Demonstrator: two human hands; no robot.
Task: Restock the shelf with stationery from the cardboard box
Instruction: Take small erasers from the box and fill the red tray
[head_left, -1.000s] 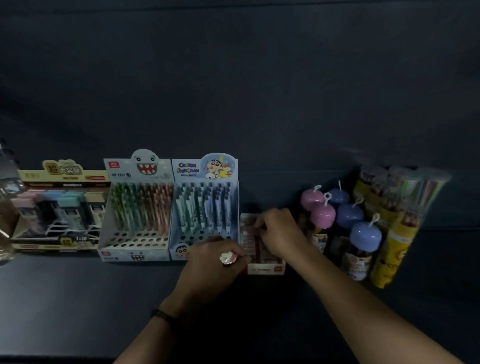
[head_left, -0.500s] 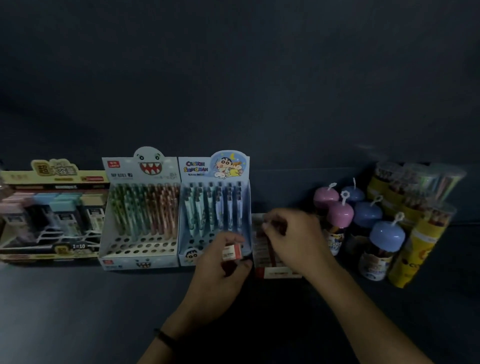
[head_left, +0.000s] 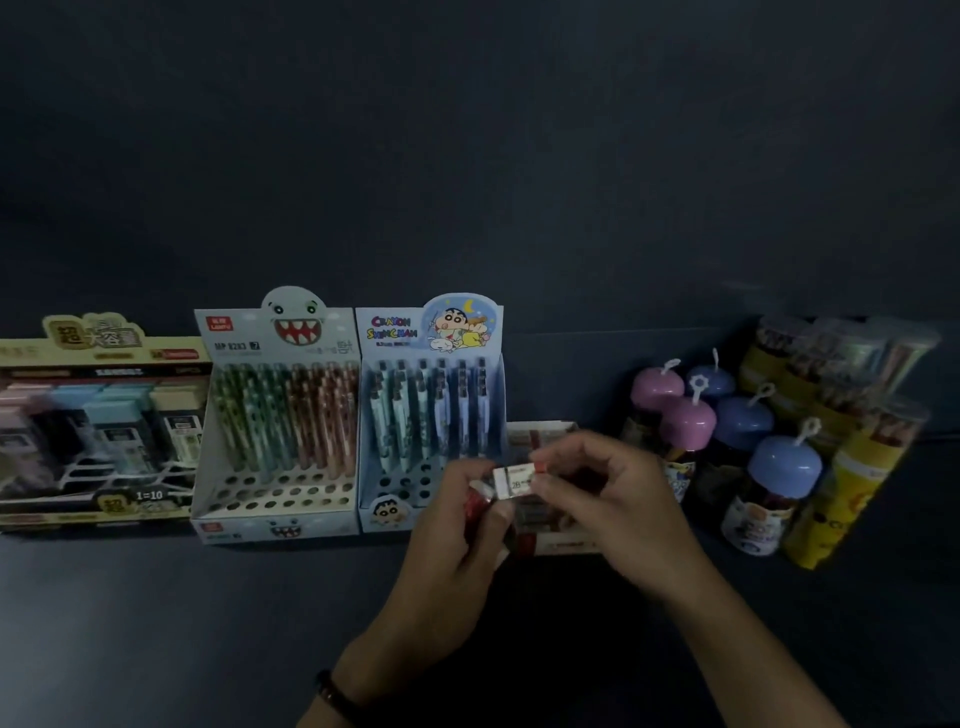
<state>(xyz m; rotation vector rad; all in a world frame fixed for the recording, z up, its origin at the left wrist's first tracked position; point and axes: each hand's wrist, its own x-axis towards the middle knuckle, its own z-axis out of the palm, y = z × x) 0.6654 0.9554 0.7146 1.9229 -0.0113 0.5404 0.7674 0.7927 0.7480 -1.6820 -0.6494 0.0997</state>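
A small white and red packet marked 2B (head_left: 515, 481) is held between both hands just above a small red and white display tray (head_left: 540, 431) on the dark shelf (head_left: 156, 623). My left hand (head_left: 457, 540) grips the packet's left end, along with more small red packets against its palm. My right hand (head_left: 608, 499) pinches the packet's right end with thumb and fingertips. The tray's inside is mostly hidden behind my hands. The cardboard box is out of view.
Left of the tray stand a Crayon Shinchan pen display (head_left: 431, 415), a shark-face pen display (head_left: 278, 421) and a yellow-topped box of erasers (head_left: 98, 426). To the right are several jars with pink and blue lids (head_left: 737, 431) and yellow pencil tubes (head_left: 852, 467).
My right hand left the tray and came to meet my left hand, and now pinches the 2B packet that the left hand lifted toward it. The view shifted slightly left.
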